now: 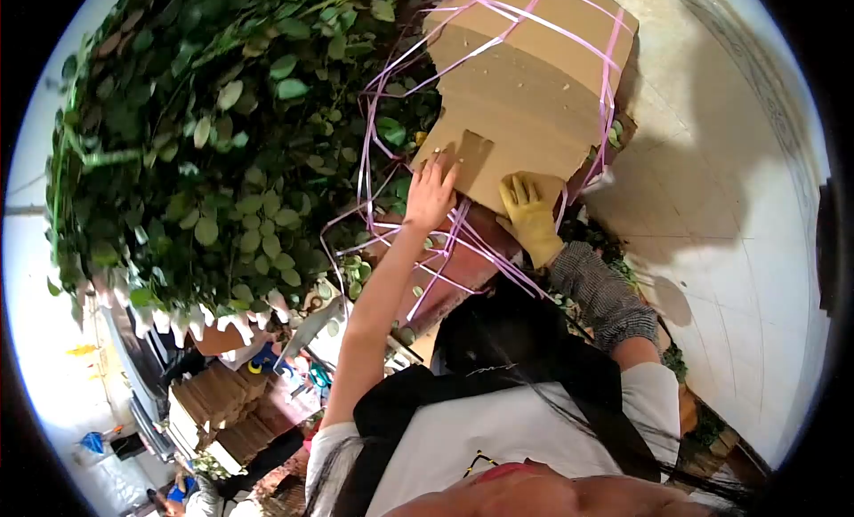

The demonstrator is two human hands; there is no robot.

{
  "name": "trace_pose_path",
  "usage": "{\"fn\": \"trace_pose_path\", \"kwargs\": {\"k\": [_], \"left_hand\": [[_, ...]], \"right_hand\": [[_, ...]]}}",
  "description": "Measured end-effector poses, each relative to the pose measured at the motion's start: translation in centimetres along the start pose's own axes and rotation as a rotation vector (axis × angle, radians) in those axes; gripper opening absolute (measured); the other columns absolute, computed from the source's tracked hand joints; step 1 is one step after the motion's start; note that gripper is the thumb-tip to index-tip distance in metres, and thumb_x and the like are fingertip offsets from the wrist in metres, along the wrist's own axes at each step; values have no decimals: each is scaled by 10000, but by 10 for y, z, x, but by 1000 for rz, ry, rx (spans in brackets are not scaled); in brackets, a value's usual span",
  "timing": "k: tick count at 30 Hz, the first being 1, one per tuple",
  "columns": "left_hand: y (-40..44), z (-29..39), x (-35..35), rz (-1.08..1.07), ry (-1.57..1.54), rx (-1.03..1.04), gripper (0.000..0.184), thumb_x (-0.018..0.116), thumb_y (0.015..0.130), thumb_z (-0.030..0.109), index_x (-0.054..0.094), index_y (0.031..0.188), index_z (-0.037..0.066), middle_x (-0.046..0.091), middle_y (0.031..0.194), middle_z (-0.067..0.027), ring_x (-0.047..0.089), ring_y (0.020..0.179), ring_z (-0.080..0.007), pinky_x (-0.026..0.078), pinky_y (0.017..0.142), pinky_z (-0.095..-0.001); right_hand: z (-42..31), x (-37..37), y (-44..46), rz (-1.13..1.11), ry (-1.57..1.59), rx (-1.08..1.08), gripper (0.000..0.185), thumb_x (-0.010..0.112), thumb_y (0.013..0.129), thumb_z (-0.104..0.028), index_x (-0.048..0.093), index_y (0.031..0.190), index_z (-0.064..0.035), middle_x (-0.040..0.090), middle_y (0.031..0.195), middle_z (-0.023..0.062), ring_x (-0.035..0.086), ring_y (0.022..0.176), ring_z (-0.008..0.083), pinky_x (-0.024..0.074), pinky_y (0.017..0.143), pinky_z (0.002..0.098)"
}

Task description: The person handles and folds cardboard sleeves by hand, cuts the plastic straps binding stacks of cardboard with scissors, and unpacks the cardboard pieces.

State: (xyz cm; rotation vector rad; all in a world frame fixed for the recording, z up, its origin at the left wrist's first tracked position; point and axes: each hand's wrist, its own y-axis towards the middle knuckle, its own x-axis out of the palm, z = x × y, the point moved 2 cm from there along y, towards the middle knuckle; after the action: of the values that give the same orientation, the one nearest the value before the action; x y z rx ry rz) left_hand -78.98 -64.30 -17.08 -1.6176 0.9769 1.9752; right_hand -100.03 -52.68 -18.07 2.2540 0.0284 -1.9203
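A brown cardboard sheet [525,90] lies in front of me, with pink and white plastic straps [498,44] running across its far part. My left hand [431,195] is bare and rests on the sheet's near left corner, fingers stretched out. Beside it, my right hand [531,216] wears a yellow glove and lies on the near edge, fingers extended flat over the cardboard. Loose strap ends [458,237] hang in a tangle below both hands, over a reddish surface [449,272]. What is under the cardboard is mostly hidden.
A large heap of leafy green stems [222,161] fills the left side. Below it are stacked cardboard pieces [218,401] and teal-handled scissors [318,375]. A pale tiled floor [712,232] extends on the right. Part of another person [205,497] shows at the lower left.
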Motion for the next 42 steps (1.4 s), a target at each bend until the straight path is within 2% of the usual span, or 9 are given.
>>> {"fn": "trace_pose_path", "kwargs": {"k": [3,8,17,21,23,28,29,35,42], "left_hand": [[21,-25,0,-216,-10,259,849,771,776,259,369,1519,168,394,1505,-150,346,1430,-332,294,1181,-484],[30,-45,38,80,8,435,439,622,853,177,632,1289,226,514,1440,-47,505,1316,-246,426,1082,-411],[76,-49,-17,117,34,606,278,662,798,182,624,1069,131,682,1146,-69,684,999,-243,572,784,-348],[75,-56,-1,164,16,659,202,631,798,181,570,975,106,683,1131,-107,687,985,-243,577,780,-328],[79,-56,-4,146,63,698,193,637,801,185,562,963,114,683,1109,-101,689,987,-242,576,779,-321],[137,-46,-36,-166,-4,670,460,836,667,375,594,975,132,607,850,-68,651,770,-245,531,619,-363],[152,-45,-41,-195,-93,636,472,824,699,420,631,1002,115,640,878,-85,669,785,-264,536,627,-384],[217,-38,-46,-508,-137,532,531,793,758,515,716,1107,122,716,831,-165,702,763,-364,550,693,-479],[128,-33,-37,-213,-50,440,583,883,641,382,627,1076,89,675,1052,-115,686,940,-281,569,761,-402]], "right_hand": [[1,-11,6,-108,-13,17,765,746,813,-362,438,1442,-53,478,1466,189,447,1349,419,418,1077,511],[2,-10,9,-98,26,43,802,757,788,-378,423,1453,-80,483,1434,155,466,1313,363,420,1081,476],[-21,-71,21,-57,-157,263,855,798,731,-332,440,1470,-92,509,1445,145,500,1295,337,405,1093,433],[-14,-43,18,143,-136,376,677,664,788,-219,493,1438,-139,635,1259,89,631,1105,263,512,940,406],[-6,-49,16,154,-184,135,598,624,803,-223,537,1392,-166,646,1201,79,646,1053,254,541,855,366],[38,-103,50,-214,-41,161,561,625,899,-454,538,1422,-273,677,771,79,668,654,278,534,576,392],[53,-104,56,-93,38,123,579,659,867,-484,574,1393,-256,655,726,89,661,634,284,524,567,397],[102,-97,73,23,247,96,570,715,831,-490,633,1320,-209,728,908,144,704,755,320,548,668,441],[21,-83,62,-24,-120,259,600,728,780,-264,585,1345,-121,719,970,83,704,839,262,547,686,395]]}}
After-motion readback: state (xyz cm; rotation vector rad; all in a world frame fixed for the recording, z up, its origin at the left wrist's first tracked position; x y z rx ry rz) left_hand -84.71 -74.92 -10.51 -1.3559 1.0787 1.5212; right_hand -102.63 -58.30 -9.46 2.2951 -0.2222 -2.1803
